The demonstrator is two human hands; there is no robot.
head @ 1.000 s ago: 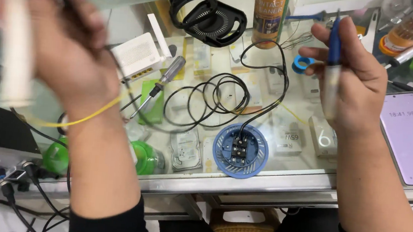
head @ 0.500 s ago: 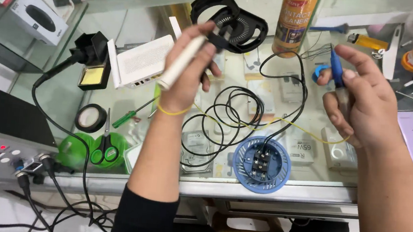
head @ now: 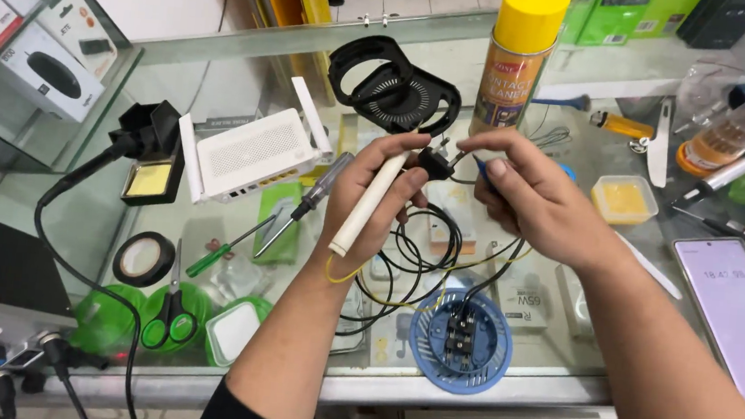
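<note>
My left hand (head: 374,192) grips a cream-handled soldering iron (head: 363,209) together with a small black plug (head: 435,161), held over the middle of the glass counter. My right hand (head: 539,202) meets it from the right, its fingertips pinching a thin blue tool (head: 481,165) at the plug's prongs. Black wires (head: 428,241) and a yellow one (head: 344,274) hang from the hands in loops. They run down to a round blue part (head: 462,339) with a black block at its centre, lying near the counter's front edge.
A white router (head: 247,154), iron stand (head: 149,149), screwdrivers (head: 301,208), tape roll (head: 144,257), scissors (head: 168,304) and green lids lie left. Behind are a black round housing (head: 392,85) and a yellow-capped spray can (head: 516,56). A phone (head: 741,314) and tools lie right.
My hands came together: the left one lowered the iron toward the centre, and the right one moved left to meet it at the plug. The view shifted closer.
</note>
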